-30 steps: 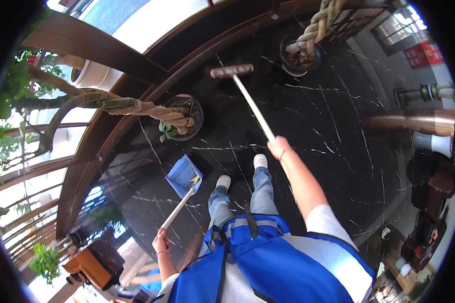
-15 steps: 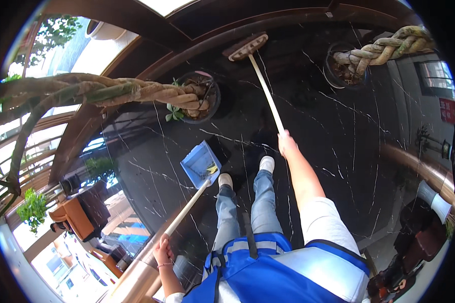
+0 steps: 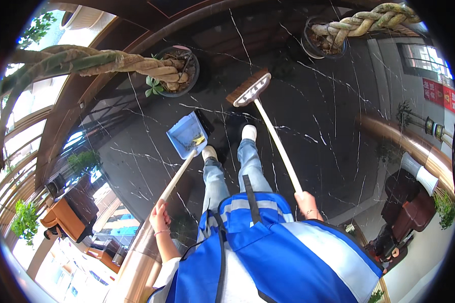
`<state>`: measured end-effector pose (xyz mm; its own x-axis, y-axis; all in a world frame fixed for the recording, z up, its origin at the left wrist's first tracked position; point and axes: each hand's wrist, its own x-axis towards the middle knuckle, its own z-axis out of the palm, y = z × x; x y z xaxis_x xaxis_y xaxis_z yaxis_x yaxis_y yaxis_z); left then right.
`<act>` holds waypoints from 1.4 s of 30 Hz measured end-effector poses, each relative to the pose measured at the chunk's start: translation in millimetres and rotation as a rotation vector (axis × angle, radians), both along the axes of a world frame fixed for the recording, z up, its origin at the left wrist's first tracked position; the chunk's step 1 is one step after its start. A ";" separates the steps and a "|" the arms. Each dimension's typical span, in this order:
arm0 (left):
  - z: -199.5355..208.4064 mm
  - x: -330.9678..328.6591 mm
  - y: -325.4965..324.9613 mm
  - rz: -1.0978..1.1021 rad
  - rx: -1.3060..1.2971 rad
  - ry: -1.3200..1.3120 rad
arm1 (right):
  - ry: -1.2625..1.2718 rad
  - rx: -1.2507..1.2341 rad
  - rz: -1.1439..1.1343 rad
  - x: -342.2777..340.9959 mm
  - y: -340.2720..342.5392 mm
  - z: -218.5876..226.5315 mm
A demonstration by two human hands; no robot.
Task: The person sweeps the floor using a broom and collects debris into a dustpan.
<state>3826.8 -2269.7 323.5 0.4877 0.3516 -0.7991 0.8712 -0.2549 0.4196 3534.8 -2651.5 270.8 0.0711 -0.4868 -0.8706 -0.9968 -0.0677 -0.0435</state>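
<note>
My right hand [image 3: 307, 204] is closed round the upper end of a broom's pale handle. The broom [image 3: 255, 88] has brown bristles and a light head, and it is on or just over the dark floor ahead of my feet. In my left hand [image 3: 160, 217] I grip the pale handle of a dustpan. The blue dustpan [image 3: 182, 132] stands beside my left shoe, its open side facing away from me. Yellow and dark bits of debris [image 3: 198, 140] lie inside it.
A potted tree with a braided trunk [image 3: 172, 73] stands ahead on the left, another potted tree [image 3: 328, 38] at the far right. The black floor [image 3: 318, 151] has white veins. Brown seating [image 3: 414, 209] is at the right, an orange-brown desk [image 3: 68, 219] at the left.
My right hand has drawn back toward my body, bringing the broom head nearer my feet. The dustpan stays by my left shoe in my left hand. The whole view has shifted.
</note>
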 end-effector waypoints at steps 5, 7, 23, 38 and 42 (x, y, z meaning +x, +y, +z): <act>-1.8 -6.8 6.7 0.022 -0.010 -0.020 | -0.178 -0.103 0.176 53.6 -28.8 34.9; -1.8 -8.6 9.8 0.047 -0.072 -0.023 | -0.160 -0.031 0.060 86.2 -48.2 28.4; 16.8 -52.1 48.5 0.101 0.067 -0.016 | -0.047 -0.045 0.234 126.8 7.4 -117.8; -8.6 -46.5 152.1 -0.094 0.029 -0.017 | -0.090 -0.017 0.296 25.3 117.5 22.8; -6.8 -59.5 186.6 -0.084 -0.027 -0.051 | -0.056 0.073 0.294 39.5 147.6 53.5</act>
